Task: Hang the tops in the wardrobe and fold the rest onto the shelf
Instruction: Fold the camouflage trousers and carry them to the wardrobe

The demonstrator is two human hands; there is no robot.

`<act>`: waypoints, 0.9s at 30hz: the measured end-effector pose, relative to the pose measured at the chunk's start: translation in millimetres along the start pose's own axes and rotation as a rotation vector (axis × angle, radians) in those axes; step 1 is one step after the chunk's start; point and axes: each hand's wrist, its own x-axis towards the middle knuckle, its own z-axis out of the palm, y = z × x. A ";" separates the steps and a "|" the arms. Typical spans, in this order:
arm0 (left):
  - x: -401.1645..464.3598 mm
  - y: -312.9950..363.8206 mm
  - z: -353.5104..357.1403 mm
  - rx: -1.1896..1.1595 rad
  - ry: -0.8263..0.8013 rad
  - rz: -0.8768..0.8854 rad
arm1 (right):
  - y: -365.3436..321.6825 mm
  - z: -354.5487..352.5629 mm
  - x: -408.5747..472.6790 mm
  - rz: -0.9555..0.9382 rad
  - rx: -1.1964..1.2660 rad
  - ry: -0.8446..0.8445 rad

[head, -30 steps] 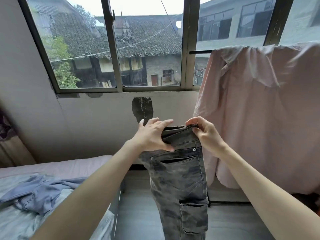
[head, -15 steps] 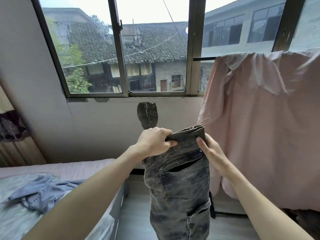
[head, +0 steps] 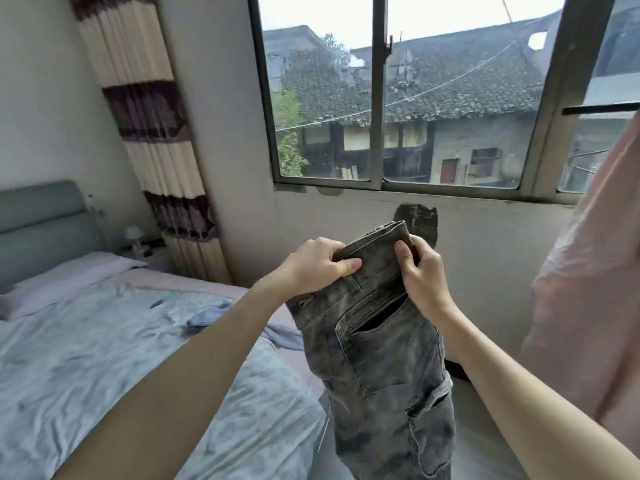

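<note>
A pair of grey washed jeans (head: 384, 355) hangs in front of me, folded lengthwise, with a back pocket facing me. My left hand (head: 313, 266) grips the waistband at its left side, thumb on the front. At the right side of the waistband my right hand (head: 420, 271) pinches it, thumb on the fabric. A pink shirt (head: 595, 282) hangs at the right edge of the view. A pale blue top (head: 211, 315) lies crumpled on the bed, partly hidden by my left forearm.
The bed (head: 104, 358) with a light blue cover fills the lower left, its grey headboard (head: 38, 223) against the left wall. A striped curtain (head: 152, 133) hangs beside the window (head: 381, 109). A strip of floor (head: 478, 445) shows between bed and shirt.
The view has swung left, bringing the bed, headboard and curtain into sight. My right hand has moved up to pinch the waistband. The jeans have shifted left toward the bed.
</note>
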 end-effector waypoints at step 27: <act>-247.1 -654.0 -243.5 0.318 0.307 -1.114 | 0.3 736.0 -84.9 0.207 -0.126 -1.179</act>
